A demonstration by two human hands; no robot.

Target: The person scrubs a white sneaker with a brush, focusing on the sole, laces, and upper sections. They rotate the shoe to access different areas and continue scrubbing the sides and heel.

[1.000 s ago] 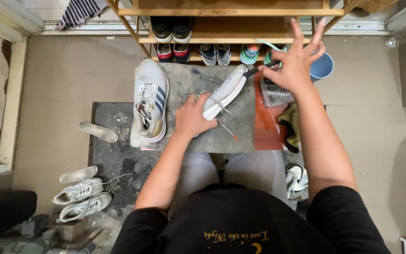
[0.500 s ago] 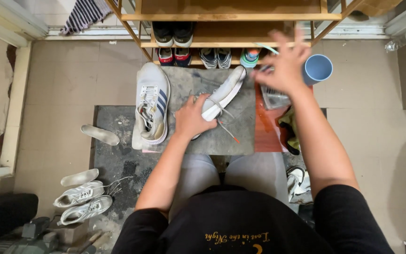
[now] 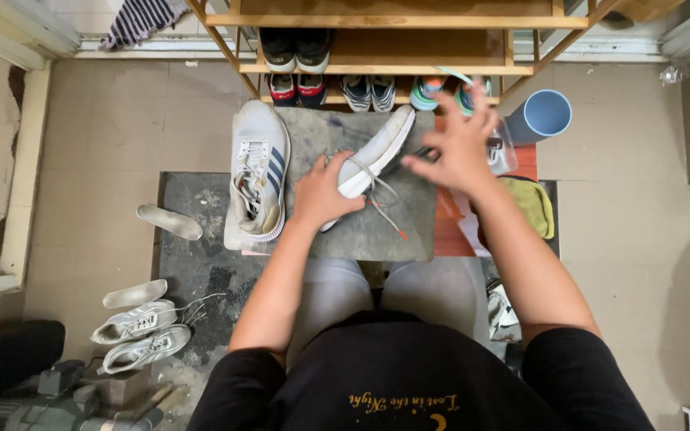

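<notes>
Here, left hand (image 3: 323,191) pins sneaker (image 3: 373,152); right hand (image 3: 455,148) hovers, fingers spread.

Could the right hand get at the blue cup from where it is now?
Probably yes. The right hand hovers open above the work slab, and the blue cup lies just beyond it to the right, with only a clear plastic piece partly between them.
</notes>
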